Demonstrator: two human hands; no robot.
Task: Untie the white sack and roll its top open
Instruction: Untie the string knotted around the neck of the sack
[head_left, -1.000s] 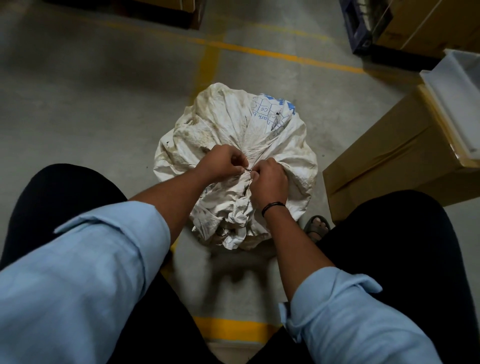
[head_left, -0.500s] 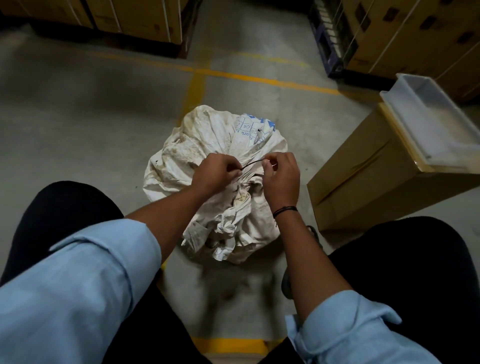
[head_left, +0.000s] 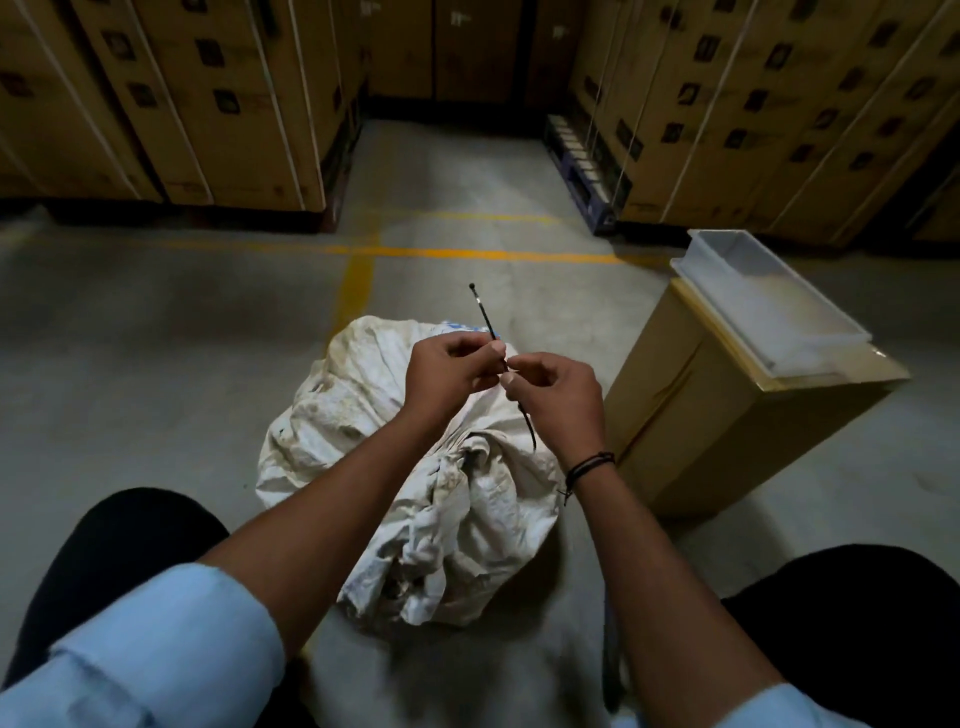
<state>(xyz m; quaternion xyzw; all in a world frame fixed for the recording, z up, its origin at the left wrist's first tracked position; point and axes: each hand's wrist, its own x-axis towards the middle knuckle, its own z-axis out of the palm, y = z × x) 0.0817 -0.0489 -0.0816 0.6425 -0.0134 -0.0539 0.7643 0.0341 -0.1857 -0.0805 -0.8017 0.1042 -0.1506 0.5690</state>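
Observation:
A dirty white sack sits on the concrete floor between my knees, its gathered top crumpled and loose toward me. A thin black tie is held above the sack, clear of it. My left hand pinches the tie near its middle, with the knobbed end pointing up and away. My right hand pinches the same tie just beside the left, and the other end hangs down past the wrist.
A brown cardboard box stands right of the sack with a white plastic tray on top. Stacked strapped cartons on pallets line the back. Yellow floor lines cross the concrete ahead.
The tie has come off the sack's neck. Both hands have lifted away from the sack with the tie between them, and the view has tilted up toward the cartons.

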